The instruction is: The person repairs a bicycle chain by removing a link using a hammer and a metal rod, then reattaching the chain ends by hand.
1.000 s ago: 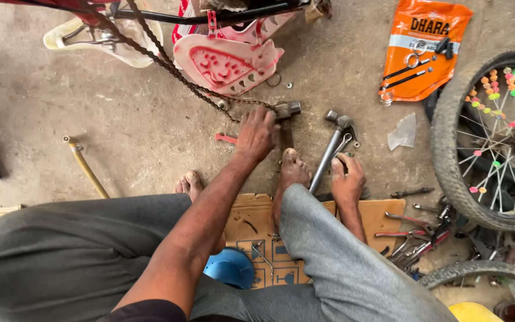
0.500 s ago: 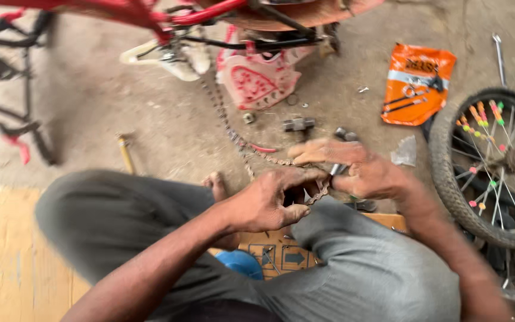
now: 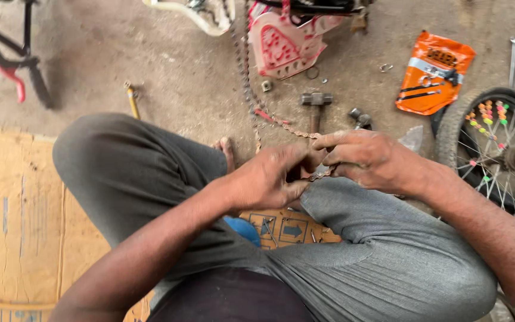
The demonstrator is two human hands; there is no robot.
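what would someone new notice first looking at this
Most likely the two hands meeting mid-frame over grey-trousered knees: the left hand and right hand pinch a rusty bicycle chain that trails up the concrete floor. Next, the spoked wheel with coloured beads at the right edge, and the orange packet above it.

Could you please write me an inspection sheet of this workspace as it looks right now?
Surface: bare concrete floor; flattened cardboard at one side.
Job's things: bicycle chain runs from the bike above down into both hands.
Clutter: hammer, orange packet, yellow-handled tool, small rings and nuts.
Hands: left hand and right hand pinch the chain together over the lap.
Cables: nothing seen.
Surroundings: spoked wheel with coloured beads, red-and-white guard.
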